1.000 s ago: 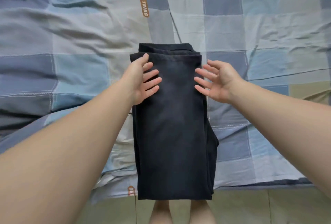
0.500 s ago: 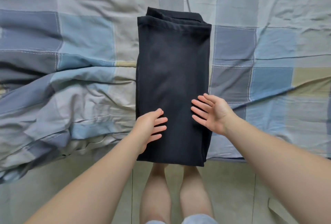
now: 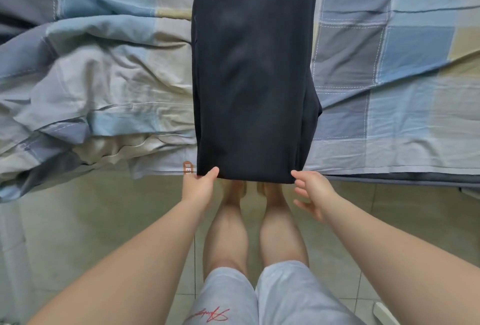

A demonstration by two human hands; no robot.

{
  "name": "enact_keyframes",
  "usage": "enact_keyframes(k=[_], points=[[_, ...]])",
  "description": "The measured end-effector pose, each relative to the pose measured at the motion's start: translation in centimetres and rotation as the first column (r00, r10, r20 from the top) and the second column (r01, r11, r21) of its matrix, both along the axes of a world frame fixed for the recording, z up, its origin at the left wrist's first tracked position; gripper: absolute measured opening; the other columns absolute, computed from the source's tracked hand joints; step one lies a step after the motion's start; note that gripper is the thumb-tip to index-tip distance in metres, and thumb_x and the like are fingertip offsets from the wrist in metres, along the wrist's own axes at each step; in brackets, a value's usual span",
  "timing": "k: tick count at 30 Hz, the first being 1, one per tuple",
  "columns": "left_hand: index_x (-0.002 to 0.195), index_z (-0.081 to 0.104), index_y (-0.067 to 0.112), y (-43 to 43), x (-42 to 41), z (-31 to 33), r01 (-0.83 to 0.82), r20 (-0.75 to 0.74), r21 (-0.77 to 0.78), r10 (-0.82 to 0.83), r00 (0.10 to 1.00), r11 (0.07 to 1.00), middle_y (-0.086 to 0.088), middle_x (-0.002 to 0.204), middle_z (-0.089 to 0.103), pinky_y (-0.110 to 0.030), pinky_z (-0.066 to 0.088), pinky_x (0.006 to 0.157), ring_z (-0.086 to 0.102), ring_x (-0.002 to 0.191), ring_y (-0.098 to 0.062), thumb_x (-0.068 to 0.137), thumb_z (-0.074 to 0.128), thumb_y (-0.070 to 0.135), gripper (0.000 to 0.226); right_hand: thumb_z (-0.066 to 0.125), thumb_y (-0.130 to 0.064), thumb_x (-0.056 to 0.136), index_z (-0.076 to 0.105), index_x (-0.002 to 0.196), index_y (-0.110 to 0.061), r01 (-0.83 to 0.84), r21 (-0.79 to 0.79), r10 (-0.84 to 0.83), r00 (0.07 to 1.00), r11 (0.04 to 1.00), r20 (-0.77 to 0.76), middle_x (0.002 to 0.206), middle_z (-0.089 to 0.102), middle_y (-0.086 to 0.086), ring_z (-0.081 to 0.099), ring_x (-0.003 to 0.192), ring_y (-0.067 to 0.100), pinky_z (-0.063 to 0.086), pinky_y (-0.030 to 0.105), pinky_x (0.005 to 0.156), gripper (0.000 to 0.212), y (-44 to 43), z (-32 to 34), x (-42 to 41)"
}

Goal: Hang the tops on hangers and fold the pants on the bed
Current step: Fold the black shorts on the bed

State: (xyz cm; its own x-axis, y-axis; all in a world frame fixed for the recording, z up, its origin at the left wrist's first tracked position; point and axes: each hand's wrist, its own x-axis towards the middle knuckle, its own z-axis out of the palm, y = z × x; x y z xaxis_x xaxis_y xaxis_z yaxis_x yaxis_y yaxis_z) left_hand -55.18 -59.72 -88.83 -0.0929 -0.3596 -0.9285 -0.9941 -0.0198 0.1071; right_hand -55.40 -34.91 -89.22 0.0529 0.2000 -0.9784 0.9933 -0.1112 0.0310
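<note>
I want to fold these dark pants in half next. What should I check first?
1. Dark pants lie flat in one long strip on the bed: ok.
2. Left hand has the near left corner: ok, its thumb is on top of the corner.
3. Right hand has the near right corner: not ok, its fingers are spread beside the corner and grip nothing.
4. Side edges line up: not ok, a lower layer sticks out on the right side.
5. Far end is tidy: cannot tell, it is out of view.
</note>
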Motion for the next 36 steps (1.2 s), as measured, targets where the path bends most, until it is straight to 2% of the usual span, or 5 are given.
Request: enact_keyframes(k=[5,17,22,30,36], points=[[0.120,0.053,0.008,-0.6,-0.3,-0.8,0.042,-0.118,-0.055,-0.048,0.992,0.998,-0.009,0.117,0.067,-0.034,0.048,0.080,0.062,0.087,-0.021,0.086,0.074,0.029,0.045,0.078,-0.035,0.085,0.043,0.141,-0.019,-0.058,-0.058,0.056,0.998,0.997,-0.037,0.131,0.054,-0.003,0.056,0.119,0.018,0.055,0.038,0.077,0.068,-0.2,-0.6,-0.1],[0.092,0.069,0.024,-0.9,3.2,1.2,0.228,-0.144,0.044,-0.220,0.965,0.973,0.000,0.099,0.073,-0.041,0.053,0.094,0.067,0.097,-0.025,0.094,0.066,0.028,0.005,0.069,-0.032,0.093,0.065,0.115,-0.019,-0.033,-0.069,0.026,0.994,0.997,-0.104,0.109,0.073,-0.001,0.069,0.093,0.018,0.056,0.032,0.070,0.026,0.2,1.5,1.3],[0.088,0.071,0.020,-0.8,6.6,3.7,0.239,-0.042,0.097,-0.236,0.971,0.966,0.002,0.087,0.072,-0.033,0.050,0.076,0.062,0.081,-0.022,0.092,0.069,0.024,0.007,0.071,-0.030,0.092,0.066,0.115,-0.014,-0.071,-0.059,0.070,0.997,0.996,-0.029,0.107,0.074,0.002,0.069,0.095,0.021,0.056,0.032,0.069,0.028,1.3,4.4,4.5],[0.091,0.068,-0.003,0.2,4.8,8.8,0.075,-0.119,0.063,-0.067,0.991,0.995,-0.003,0.075,0.066,-0.031,0.043,0.068,0.055,0.070,-0.020,0.092,0.067,0.026,0.029,0.070,-0.027,0.090,0.068,0.112,-0.011,0.060,-0.094,-0.073,0.986,0.994,-0.148,0.105,0.077,0.003,0.073,0.097,0.024,0.056,0.034,0.075,0.027,1.3,9.2,2.2],[0.088,0.073,0.016,0.5,-2.5,13.4,-0.112,-0.271,0.096,0.134,0.953,0.989,0.006,0.069,0.072,-0.027,0.050,0.064,0.065,0.056,-0.005,0.088,0.071,0.033,0.017,0.065,-0.025,0.092,0.071,0.105,-0.016,0.223,-0.149,-0.261,0.905,0.963,-0.335,0.097,0.077,-0.001,0.073,0.077,0.015,0.055,0.033,0.077,0.016,0.8,13.3,-5.1]])
